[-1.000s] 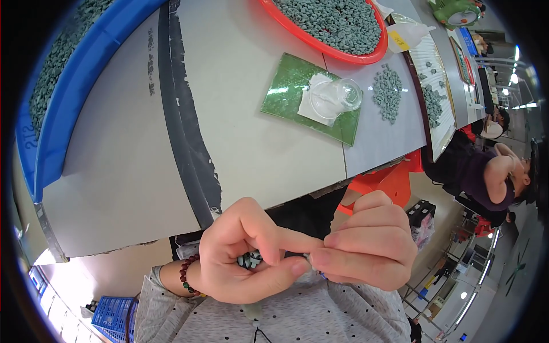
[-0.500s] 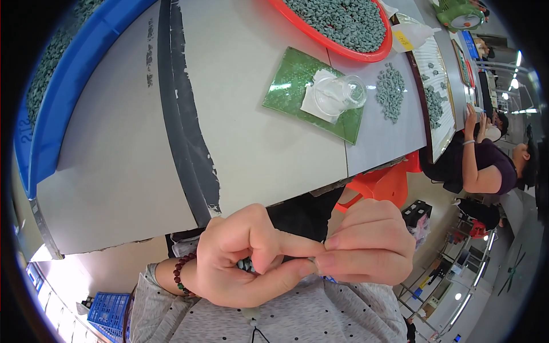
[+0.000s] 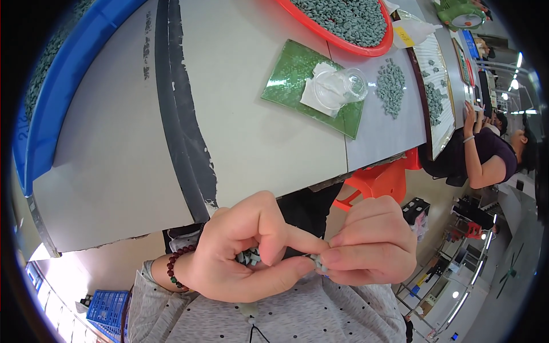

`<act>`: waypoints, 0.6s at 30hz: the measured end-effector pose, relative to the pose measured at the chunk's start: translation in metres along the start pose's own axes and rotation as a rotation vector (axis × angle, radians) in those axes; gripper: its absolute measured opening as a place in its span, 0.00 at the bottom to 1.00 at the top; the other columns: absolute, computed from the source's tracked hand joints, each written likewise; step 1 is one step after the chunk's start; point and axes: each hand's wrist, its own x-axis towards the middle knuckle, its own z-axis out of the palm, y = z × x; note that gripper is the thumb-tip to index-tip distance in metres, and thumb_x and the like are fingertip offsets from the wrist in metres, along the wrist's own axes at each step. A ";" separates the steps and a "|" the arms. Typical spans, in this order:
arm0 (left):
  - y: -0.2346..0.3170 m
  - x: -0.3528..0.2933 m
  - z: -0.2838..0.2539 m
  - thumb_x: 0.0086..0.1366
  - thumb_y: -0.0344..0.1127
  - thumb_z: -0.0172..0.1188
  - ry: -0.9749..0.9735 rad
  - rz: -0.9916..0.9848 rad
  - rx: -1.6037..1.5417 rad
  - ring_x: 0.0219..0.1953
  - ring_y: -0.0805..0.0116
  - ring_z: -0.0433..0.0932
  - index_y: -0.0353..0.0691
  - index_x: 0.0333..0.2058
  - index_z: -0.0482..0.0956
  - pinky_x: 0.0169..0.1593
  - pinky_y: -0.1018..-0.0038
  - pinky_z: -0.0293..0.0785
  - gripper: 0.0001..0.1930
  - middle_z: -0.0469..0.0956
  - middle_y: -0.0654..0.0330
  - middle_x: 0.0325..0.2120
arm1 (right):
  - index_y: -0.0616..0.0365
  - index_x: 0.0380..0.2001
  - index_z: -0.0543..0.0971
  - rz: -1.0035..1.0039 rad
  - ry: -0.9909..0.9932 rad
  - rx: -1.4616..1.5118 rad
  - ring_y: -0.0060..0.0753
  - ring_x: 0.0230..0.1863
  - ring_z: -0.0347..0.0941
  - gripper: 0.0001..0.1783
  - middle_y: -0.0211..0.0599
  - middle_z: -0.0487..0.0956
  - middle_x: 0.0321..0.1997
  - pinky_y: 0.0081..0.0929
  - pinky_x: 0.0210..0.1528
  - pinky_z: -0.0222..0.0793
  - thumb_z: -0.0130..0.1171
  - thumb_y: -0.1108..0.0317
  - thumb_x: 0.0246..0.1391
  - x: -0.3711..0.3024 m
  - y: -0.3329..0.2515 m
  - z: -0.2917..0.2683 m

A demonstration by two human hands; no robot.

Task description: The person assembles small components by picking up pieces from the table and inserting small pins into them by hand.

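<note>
My left hand (image 3: 243,251), with a dark bead bracelet at the wrist, is curled around several small grey-green pieces (image 3: 249,257) in its palm. Its thumb and index finger reach toward my right hand (image 3: 374,240), whose fingers are folded into a pinch. Where the fingertips meet, small grey-green pieces (image 3: 318,263) show, partly covered by the fingers. They look like little stone chips. Both hands are held above my lap, in front of the table edge.
On the table (image 3: 257,143), a green tile (image 3: 283,77) bears white paper and a clear plastic cup (image 3: 355,84). Beyond are a red basin (image 3: 374,51) of pieces, a loose pile (image 3: 390,88) and a squeeze bottle (image 3: 420,32). A blue tub (image 3: 43,140) stands left; another person (image 3: 494,151) sits right.
My hands stay joined at the fingertips. The left hand has opened slightly, showing more pieces in its palm, and more of the pieces between the fingertips shows. The view has shifted a little.
</note>
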 end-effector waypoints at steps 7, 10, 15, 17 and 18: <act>0.004 -0.002 0.002 0.52 0.18 0.59 0.091 -0.118 -0.030 0.25 0.90 0.67 0.41 0.24 0.57 0.24 0.88 0.63 0.17 0.80 0.48 0.34 | 0.59 0.27 0.79 0.023 -0.025 -0.068 0.28 0.26 0.67 0.12 0.33 0.73 0.30 0.20 0.23 0.62 0.69 0.69 0.36 0.002 -0.006 -0.004; 0.002 0.001 -0.004 0.52 0.20 0.60 0.030 -0.115 -0.040 0.23 0.90 0.66 0.41 0.25 0.57 0.23 0.88 0.62 0.17 0.79 0.48 0.36 | 0.61 0.26 0.79 0.003 0.021 -0.057 0.29 0.24 0.68 0.13 0.34 0.74 0.27 0.20 0.23 0.63 0.67 0.74 0.31 0.002 0.000 0.002; 0.002 0.005 0.008 0.58 0.23 0.54 0.144 -0.104 -0.064 0.18 0.82 0.64 0.39 0.30 0.60 0.23 0.84 0.61 0.10 0.77 0.59 0.23 | 0.64 0.30 0.77 0.015 0.555 -0.286 0.21 0.22 0.65 0.11 0.32 0.72 0.24 0.14 0.23 0.58 0.61 0.78 0.37 -0.002 0.033 -0.053; -0.002 0.003 0.000 0.60 0.24 0.47 0.074 -0.153 -0.131 0.19 0.77 0.66 0.39 0.31 0.60 0.23 0.82 0.60 0.05 0.71 0.60 0.22 | 0.66 0.34 0.76 0.384 0.832 -0.542 0.15 0.23 0.64 0.10 0.30 0.73 0.24 0.13 0.24 0.60 0.58 0.75 0.45 -0.010 0.071 -0.105; 0.001 0.005 0.003 0.59 0.24 0.45 0.175 -0.219 -0.361 0.22 0.75 0.68 0.39 0.31 0.60 0.22 0.82 0.60 0.04 0.71 0.58 0.25 | 0.66 0.35 0.77 0.523 0.737 -0.596 0.15 0.27 0.66 0.10 0.30 0.74 0.28 0.14 0.30 0.63 0.57 0.75 0.47 -0.023 0.094 -0.141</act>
